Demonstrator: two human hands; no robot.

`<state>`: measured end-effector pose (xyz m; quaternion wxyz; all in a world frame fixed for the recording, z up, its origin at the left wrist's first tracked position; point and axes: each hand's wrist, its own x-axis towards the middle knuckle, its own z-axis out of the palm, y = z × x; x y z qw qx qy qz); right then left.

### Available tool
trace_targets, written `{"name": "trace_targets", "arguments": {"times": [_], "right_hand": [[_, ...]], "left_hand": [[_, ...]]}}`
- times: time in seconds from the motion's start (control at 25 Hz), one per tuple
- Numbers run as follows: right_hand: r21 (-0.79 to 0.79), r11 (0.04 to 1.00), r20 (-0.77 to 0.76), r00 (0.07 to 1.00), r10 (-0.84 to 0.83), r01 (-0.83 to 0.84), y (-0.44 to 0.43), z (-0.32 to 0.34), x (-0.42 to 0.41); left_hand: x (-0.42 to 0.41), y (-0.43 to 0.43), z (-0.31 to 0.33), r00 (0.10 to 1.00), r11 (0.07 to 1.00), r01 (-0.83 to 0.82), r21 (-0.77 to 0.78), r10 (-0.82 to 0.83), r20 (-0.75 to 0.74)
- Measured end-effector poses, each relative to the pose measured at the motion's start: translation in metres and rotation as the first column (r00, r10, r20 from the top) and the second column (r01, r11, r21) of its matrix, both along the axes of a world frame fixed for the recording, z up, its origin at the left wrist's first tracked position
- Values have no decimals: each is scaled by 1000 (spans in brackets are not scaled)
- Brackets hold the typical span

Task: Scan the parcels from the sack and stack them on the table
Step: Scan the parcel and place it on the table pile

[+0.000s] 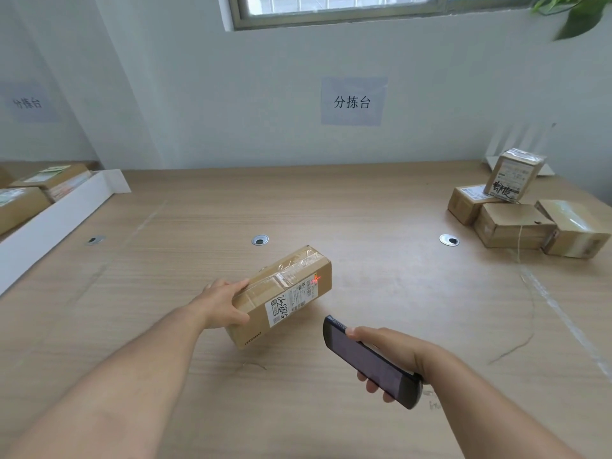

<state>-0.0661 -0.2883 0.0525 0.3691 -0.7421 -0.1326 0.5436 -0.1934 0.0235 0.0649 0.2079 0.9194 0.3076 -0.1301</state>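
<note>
The left grip clasps 1 end of a taped parcel, and the right grip, just beside it, holds a dark scanner casting red light on the label.

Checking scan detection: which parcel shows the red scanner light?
The long parcel gripped by the left hand mid-table; red light sits on its label. Parcels at far right and far left show none.
</note>
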Motion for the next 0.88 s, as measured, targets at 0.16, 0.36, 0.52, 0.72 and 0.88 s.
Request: {"name": "trace_targets", "arguments": {"times": [0.16, 0.36, 0.52, 0.72, 0.88], "right_hand": [[-1, 1000, 7, 1000, 19, -19, -6, 1, 3], [-24, 995, -11, 995, 99, -99, -10, 2, 3], [-16, 991, -4, 991, 132, -132, -10, 5, 2], [81, 980, 28, 984, 178, -180, 6, 15, 0], [168, 948, 29, 962, 270, -271, 42, 22, -14]], "left_hand": [[-1, -5, 4, 1000, 1000, -5, 14, 5, 10], [-4, -12, 8, 999, 999, -32, 29, 32, 15], [-15, -17, 10, 997, 997, -73, 33, 72, 16], [-48, -27, 14, 980, 980, -196, 45, 194, 32], [-103, -39, 21, 920, 920, -388, 52, 384, 71]]}}
